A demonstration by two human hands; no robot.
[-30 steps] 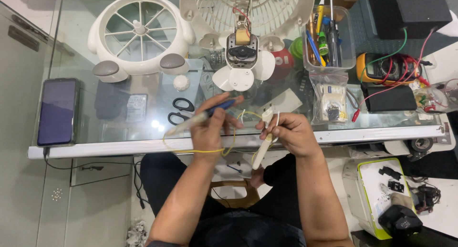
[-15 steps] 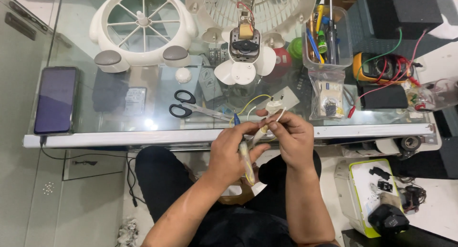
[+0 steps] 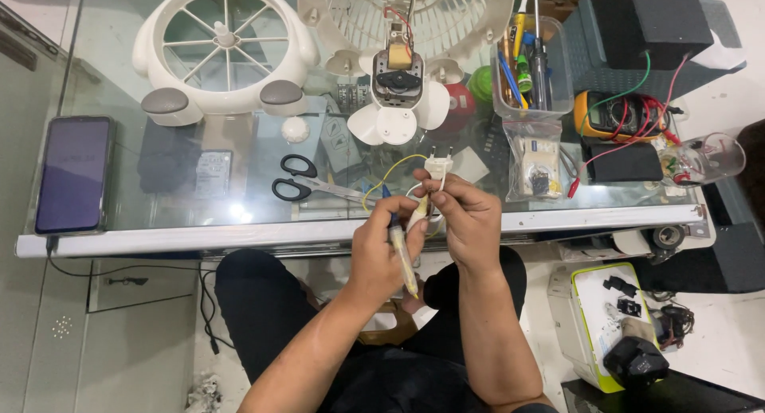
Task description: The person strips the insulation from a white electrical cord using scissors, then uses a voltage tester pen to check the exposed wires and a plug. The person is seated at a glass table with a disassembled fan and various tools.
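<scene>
My left hand (image 3: 382, 249) grips a yellowish pen-shaped tool (image 3: 401, 249) with a blue tip, held upright near the table's front edge. My right hand (image 3: 466, 218) holds a white two-pin plug (image 3: 438, 167) and its white cable (image 3: 421, 212), the pins pointing away from me. Thin yellow wire (image 3: 394, 167) loops from the plug toward the table. The tool's tip is close beside the cable. An opened fan motor with white blades (image 3: 397, 102) stands just beyond the hands.
On the glass table (image 3: 199, 222): black-handled scissors (image 3: 307, 186), a phone (image 3: 73, 174) at left, a white fan guard (image 3: 223, 50), a clear box of tools (image 3: 530, 58), a multimeter with red leads (image 3: 617, 114), a glass (image 3: 709, 159). A yellow-green case (image 3: 610, 321) lies on the floor.
Both hands have come together and lifted the plug higher; the left hand has turned the pen-shaped tool from flat over the table to upright beside the cable.
</scene>
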